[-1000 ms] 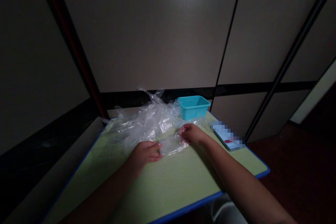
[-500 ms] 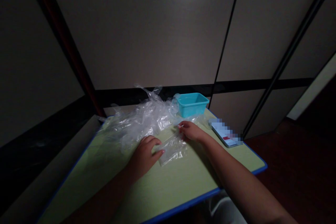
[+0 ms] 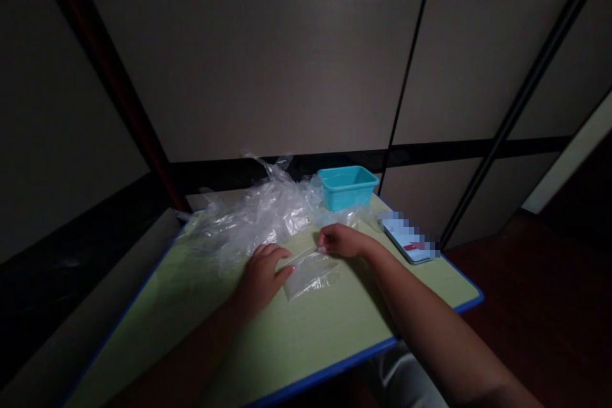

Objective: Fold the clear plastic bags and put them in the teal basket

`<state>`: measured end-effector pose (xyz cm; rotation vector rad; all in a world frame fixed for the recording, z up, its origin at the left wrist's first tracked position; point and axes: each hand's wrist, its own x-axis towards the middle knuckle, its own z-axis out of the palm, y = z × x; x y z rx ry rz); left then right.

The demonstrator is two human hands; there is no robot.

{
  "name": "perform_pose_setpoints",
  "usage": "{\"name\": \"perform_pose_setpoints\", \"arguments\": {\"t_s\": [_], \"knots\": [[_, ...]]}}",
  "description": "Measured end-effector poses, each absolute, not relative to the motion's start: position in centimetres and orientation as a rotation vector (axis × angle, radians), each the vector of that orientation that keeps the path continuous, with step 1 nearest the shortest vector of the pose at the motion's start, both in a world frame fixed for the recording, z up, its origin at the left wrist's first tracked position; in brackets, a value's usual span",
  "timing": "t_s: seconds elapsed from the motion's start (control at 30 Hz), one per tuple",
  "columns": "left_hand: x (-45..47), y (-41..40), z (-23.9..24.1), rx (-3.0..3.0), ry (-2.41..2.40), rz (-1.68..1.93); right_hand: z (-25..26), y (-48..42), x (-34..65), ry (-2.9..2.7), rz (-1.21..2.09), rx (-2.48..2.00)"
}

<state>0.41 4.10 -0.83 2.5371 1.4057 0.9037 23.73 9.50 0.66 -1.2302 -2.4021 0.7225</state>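
Observation:
A small clear plastic bag [image 3: 310, 274] lies flat on the green table [image 3: 306, 338]. My left hand [image 3: 262, 275] rests on the bag's left end with its fingers spread and pressed flat. My right hand [image 3: 342, 241] pinches the bag's far right corner between thumb and fingertips. Just behind both hands sits a heap of crumpled clear plastic bags [image 3: 253, 220].
A teal plastic tub [image 3: 347, 186] stands at the table's far edge, right of the heap. A phone [image 3: 408, 241] lies near the right edge. The table has a blue rim and stands against dark wall panels. The room is dim.
My left hand has opened from a grip on the bag's end to lie flat on it. The right hand slid slightly left along the bag's top edge. The view has shifted a little.

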Motion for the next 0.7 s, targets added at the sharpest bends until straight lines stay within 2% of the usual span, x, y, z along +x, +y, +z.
{"name": "perform_pose_setpoints", "arguments": {"t_s": [0.13,0.27,0.47,0.7], "knots": [[0.48,3.96,-0.97,2.62,1.328,0.849,0.86,9.72,24.12,-2.477,0.598,-1.284],[0.61,3.77,-1.23,2.639,1.411,0.636,0.97,9.77,24.43,-2.563,0.441,-1.392],[0.81,3.39,-1.12,2.616,1.474,0.412,1.44,9.26,24.46,-2.623,0.401,-1.484],[0.97,3.24,-0.97,2.634,1.482,0.366,1.43,9.15,24.46,-2.639,0.376,-1.511]]}}
